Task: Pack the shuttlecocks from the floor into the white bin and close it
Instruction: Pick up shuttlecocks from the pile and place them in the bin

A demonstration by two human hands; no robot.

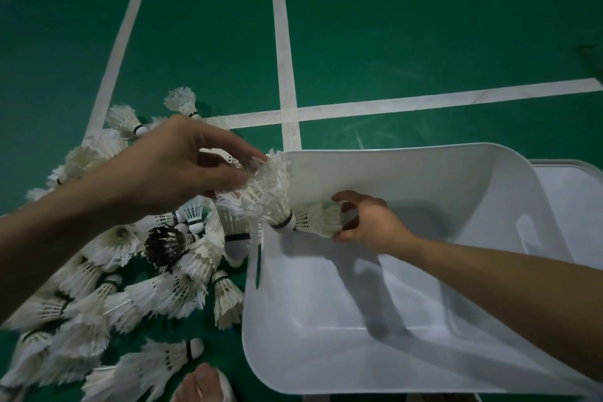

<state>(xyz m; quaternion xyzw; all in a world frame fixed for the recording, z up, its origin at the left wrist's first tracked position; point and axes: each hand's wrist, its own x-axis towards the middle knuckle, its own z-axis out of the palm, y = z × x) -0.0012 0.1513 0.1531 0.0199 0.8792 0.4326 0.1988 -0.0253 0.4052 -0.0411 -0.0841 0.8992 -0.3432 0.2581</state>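
Head view: left hand (pixel 169 170) pinch on cork-down shuttlecock (pixel 270 192), right hand (pixel 372 222) grip on sideways shuttlecock (pixel 321 219)

Lower-left shuttlecocks (pixel 49 352) blurred, lid (pixel 577 196) cut off at right edge

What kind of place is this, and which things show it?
Most likely a badminton court: a green floor with white lines, and many shuttlecocks piled beside the white bin.
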